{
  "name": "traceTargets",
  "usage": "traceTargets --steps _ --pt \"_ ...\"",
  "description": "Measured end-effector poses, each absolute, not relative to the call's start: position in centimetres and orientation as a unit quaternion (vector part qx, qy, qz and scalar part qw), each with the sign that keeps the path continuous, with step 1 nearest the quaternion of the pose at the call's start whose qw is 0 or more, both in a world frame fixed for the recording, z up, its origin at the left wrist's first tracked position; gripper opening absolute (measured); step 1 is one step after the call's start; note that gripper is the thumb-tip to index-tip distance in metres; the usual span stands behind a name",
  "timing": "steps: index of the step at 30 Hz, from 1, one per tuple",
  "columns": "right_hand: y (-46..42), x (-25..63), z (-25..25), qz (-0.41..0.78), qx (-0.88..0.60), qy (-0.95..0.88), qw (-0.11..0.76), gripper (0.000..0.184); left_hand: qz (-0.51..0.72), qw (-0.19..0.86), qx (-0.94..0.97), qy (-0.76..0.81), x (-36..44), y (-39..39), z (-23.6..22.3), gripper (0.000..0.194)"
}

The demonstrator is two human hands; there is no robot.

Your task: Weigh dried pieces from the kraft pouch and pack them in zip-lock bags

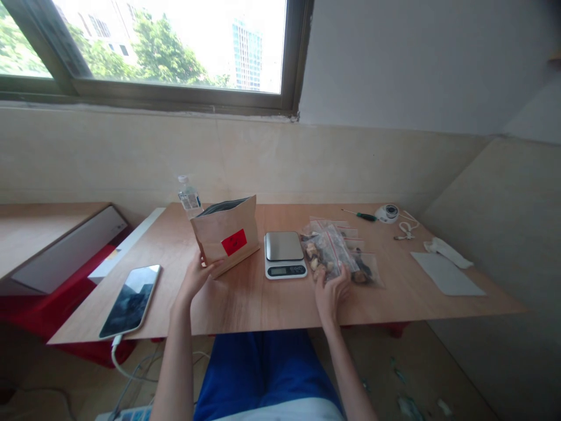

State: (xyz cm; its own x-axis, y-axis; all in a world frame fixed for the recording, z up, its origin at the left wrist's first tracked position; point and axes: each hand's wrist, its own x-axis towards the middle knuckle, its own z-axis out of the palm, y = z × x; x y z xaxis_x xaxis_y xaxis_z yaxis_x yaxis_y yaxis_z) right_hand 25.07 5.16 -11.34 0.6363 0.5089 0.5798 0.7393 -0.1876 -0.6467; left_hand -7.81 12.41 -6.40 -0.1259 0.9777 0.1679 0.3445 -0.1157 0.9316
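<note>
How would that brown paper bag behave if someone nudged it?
The brown paper bag looks fairly stiff, its front mostly holding shape. Without the left hand gripping its side, it might tip, looking tall for its depth. Its contents are hidden, so weight is uncertain.

A bare strip of table runs between the left hand and right hand, on the near side of the scale. The upright paper bag blocks reach toward the bottle at far left. Plastic bags crowd the scale's right; open wood separates them from the white sheet.
</note>
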Motion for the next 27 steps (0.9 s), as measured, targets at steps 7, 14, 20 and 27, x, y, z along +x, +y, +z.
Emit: traceTargets --steps 7,14,20,27 --pt "5.4 25.5 -11.8 -0.127 -0.759 -0.411 0.488 0.056 0.556 0.345 0.479 0.585 -6.7 12.4 -8.3 0.069" --pt "5.0 24.6 -10.9 -0.149 -0.779 -0.423 0.439 0.062 0.600 0.258 0.399 0.644 -4.9 10.9 -10.8 0.066" --pt "4.7 24.2 -10.6 -0.152 -0.784 -0.476 0.369 0.049 0.633 0.210 0.355 0.655 -1.0 9.0 -9.0 0.051" --pt "5.0 24.5 -10.6 -0.120 -0.786 -0.424 0.434 0.049 0.680 0.179 0.311 0.639 1.7 8.6 -7.7 0.044"
